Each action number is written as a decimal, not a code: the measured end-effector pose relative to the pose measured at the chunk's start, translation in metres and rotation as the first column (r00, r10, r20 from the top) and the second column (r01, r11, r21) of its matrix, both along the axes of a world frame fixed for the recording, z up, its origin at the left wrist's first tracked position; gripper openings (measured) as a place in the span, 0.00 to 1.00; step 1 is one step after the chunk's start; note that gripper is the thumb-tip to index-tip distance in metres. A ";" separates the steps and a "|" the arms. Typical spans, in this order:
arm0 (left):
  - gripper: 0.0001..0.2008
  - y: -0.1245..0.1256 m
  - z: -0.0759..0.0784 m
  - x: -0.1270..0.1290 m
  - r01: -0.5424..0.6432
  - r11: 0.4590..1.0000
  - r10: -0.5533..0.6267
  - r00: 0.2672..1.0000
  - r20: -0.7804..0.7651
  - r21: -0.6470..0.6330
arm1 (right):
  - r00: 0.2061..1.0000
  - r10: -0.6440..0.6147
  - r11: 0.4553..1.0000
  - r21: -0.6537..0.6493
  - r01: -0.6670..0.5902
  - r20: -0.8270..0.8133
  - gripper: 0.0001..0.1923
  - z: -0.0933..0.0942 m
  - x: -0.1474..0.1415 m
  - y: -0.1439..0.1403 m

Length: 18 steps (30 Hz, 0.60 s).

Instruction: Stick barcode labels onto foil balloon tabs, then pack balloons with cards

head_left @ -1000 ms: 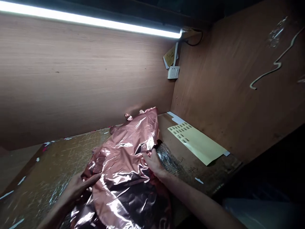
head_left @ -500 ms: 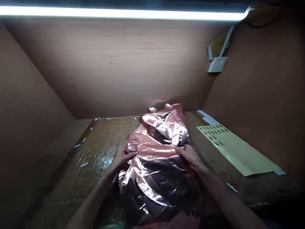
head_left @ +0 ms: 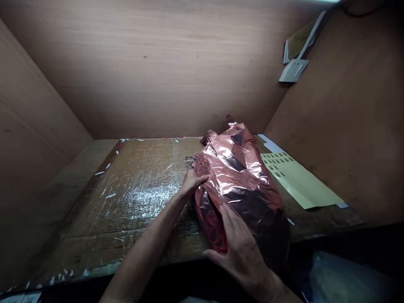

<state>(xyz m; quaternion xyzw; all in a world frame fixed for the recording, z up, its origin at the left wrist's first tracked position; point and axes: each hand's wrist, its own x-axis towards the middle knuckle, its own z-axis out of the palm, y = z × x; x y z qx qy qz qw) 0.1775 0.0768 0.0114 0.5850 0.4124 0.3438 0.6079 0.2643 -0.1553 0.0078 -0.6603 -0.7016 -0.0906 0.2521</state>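
A bundle of shiny rose-pink foil, crumpled and layered, lies on the right part of the work surface and hangs over its front edge. My left hand grips the bundle's left edge, thumb on top and the other fingers hidden behind it. Over the near part of the foil is my right hand, its fingers stretched out and its thumb spread to the left. Its fingertips rest at a fold where a darker red inner side shows.
Taped cardboard covers the work surface, with small white scraps along its edges. A yellow label sheet lies at the right. Wooden panels stand at the back and sides. A white socket box hangs in the back right corner.
The foil bundle has shifted right and turned. My right hand has let go of its right edge and come to its near left side. My left hand stays on the left edge.
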 end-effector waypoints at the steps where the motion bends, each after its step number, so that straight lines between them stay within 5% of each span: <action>1: 0.19 -0.002 0.000 0.006 0.004 1.000 -0.004 1.000 0.017 -0.010 | 0.999 -0.039 0.999 0.023 0.039 0.017 0.53 -0.003 -0.012 -0.004; 6: 0.22 -0.019 0.010 0.035 0.036 0.998 -0.032 0.995 0.099 -0.043 | 0.957 -0.286 0.953 0.116 0.279 0.050 0.42 -0.006 -0.022 0.002; 10: 0.24 -0.042 0.019 0.052 0.078 0.994 -0.067 0.987 0.149 -0.073 | 0.955 -0.296 0.955 -0.001 0.296 0.028 0.29 0.007 0.007 0.004; 15: 0.32 -0.061 0.019 0.069 0.110 0.982 -0.083 0.982 0.169 -0.155 | 0.919 -0.352 0.918 -0.258 0.302 -0.176 0.18 0.044 0.065 -0.005; 18: 0.40 -0.063 0.013 0.073 0.116 0.974 -0.085 0.983 0.160 -0.192 | 0.872 -0.355 0.924 -0.270 0.273 -0.336 0.19 0.079 0.103 -0.008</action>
